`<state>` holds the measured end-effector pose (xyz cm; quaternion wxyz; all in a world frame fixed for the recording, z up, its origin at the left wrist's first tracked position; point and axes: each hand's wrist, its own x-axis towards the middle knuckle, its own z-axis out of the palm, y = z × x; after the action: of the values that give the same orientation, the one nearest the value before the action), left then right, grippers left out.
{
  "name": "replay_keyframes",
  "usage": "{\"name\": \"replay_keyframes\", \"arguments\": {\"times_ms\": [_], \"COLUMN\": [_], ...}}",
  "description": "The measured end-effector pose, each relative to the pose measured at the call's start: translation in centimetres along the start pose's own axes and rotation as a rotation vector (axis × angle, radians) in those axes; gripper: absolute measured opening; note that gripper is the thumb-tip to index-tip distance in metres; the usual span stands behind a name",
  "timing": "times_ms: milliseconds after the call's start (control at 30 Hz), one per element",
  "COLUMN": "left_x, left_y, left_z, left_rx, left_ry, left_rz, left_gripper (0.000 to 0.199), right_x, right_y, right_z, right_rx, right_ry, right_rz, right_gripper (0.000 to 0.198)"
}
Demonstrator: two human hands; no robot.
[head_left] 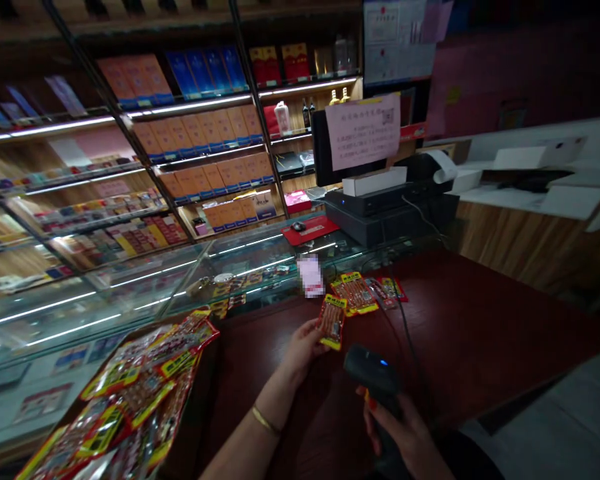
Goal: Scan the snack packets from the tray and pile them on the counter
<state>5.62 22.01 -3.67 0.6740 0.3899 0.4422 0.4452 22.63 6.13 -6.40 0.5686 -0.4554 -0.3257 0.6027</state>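
Observation:
Between the thumb and fingers of my left hand (303, 347) is a snack packet (333, 321), red and yellow with brown sticks showing through its clear front. My right hand (397, 427) is wrapped round the handle of a black barcode scanner (373, 373), which shows a small blue light. The scanner's head is close to the held packet, a little to its right and nearer me. Just beyond the packet, similar snack packets (355, 293) lie on the dark red counter (460, 320). A box of more packets (145, 380) stands to my left.
A phone-like white card (311, 276), partly blurred out, stands at the counter's back edge. Behind are a glass display case (180, 273), a mouse (298, 227) on a red mat, and a monitor (325, 147) above a cash drawer (380, 220). A dark cable (405, 327) crosses the counter.

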Motion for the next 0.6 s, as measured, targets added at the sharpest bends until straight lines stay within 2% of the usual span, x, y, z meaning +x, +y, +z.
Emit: {"name": "replay_keyframes", "arguments": {"times_ms": [100, 167, 233, 300, 367, 433, 533, 600], "left_x": [3.7, 5.9, 7.6, 8.2, 7.5, 5.3, -0.7, -5.9], "left_y": [0.7, 1.4, 2.0, 2.6, 3.3, 4.0, 5.5, 6.8], "left_z": [5.1, 7.9, 9.7, 10.5, 10.2, 8.8, 4.9, 1.4], "left_rx": [0.003, 0.045, 0.124, 0.24, 0.368, 0.474, 0.609, 0.814], "left_ry": [-0.013, -0.014, -0.02, -0.029, -0.027, 0.003, 0.06, 0.072], "left_rz": [0.011, 0.025, 0.031, 0.028, 0.05, 0.114, 0.256, 0.422], "left_gripper": [0.018, 0.016, 0.016, 0.018, 0.022, 0.027, 0.037, 0.042], "right_x": [-0.3, -0.4, -0.4, -0.3, -0.2, -0.3, -0.4, -0.1], "right_y": [0.2, 0.2, 0.1, 0.1, 0.0, 0.1, 0.3, 0.6], "right_z": [0.0, 0.0, 0.0, 0.0, -0.1, -0.3, -0.9, -1.4], "right_rx": [-0.014, -0.024, -0.038, -0.045, -0.04, -0.035, -0.03, -0.024], "right_ry": [0.058, 0.066, 0.042, 0.019, 0.018, 0.009, 0.008, 0.004], "right_rz": [-0.023, -0.02, -0.015, -0.02, -0.032, -0.038, -0.029, -0.019], "right_gripper": [0.064, 0.062, 0.061, 0.058, 0.057, 0.057, 0.056, 0.053]}}
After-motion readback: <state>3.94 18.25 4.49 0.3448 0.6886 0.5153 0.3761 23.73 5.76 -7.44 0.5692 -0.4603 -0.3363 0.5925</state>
